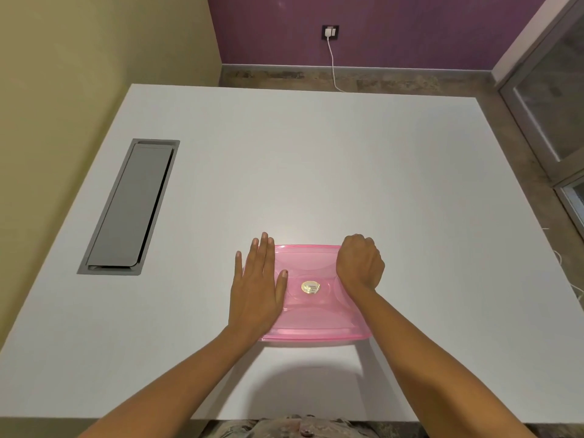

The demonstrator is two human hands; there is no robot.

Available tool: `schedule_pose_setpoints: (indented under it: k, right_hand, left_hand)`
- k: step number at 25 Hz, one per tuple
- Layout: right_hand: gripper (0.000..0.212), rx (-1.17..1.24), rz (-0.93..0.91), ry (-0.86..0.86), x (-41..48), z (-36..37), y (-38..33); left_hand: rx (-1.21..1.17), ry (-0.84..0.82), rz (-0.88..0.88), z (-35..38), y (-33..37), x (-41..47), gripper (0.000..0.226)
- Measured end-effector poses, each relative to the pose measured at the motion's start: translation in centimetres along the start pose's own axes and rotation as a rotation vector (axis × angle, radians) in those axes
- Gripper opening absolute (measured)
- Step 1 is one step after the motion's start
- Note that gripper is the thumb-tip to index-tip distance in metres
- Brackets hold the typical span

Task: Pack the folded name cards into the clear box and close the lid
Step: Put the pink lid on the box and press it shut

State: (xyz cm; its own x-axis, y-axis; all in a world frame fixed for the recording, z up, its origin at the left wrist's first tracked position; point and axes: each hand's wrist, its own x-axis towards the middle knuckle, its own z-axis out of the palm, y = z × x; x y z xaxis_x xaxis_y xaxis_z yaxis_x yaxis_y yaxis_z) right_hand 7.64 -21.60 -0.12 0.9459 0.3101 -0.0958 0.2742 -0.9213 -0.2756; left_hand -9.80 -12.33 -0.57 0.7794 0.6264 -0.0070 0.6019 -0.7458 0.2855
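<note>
**2 hands on 1 lidded box**

1 pink lid (311, 295) covers 1 box near the table's (347, 169) front edge. The left hand (257, 286) lies flat, fingers spread, on the lid's left end. The right hand (360, 263), curled, presses its right end. No cards can be made out through the lid.

White table in a corner room

The white table (316, 159) carries a long grey cable hatch (129, 207) set flush near its left edge (lid down). Beyond the far edge, a purple wall (395, 26) holds a dark socket (330, 32) with a white plug, its cable (333, 67) trailing to the floor (410, 82). A yellow-green wall (79, 58) stands left; a glazed door frame (550, 115) right.
</note>
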Motion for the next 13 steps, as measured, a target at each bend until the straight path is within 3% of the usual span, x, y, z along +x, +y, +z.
schedule_pose_setpoints:
  k: [13]
  right_hand:
    - [0.019,0.067,0.004,0.073,0.30,0.30,-0.02]
  left_hand:
    - [-0.015,0.023,0.000,0.20,0.08,0.04,0.064]
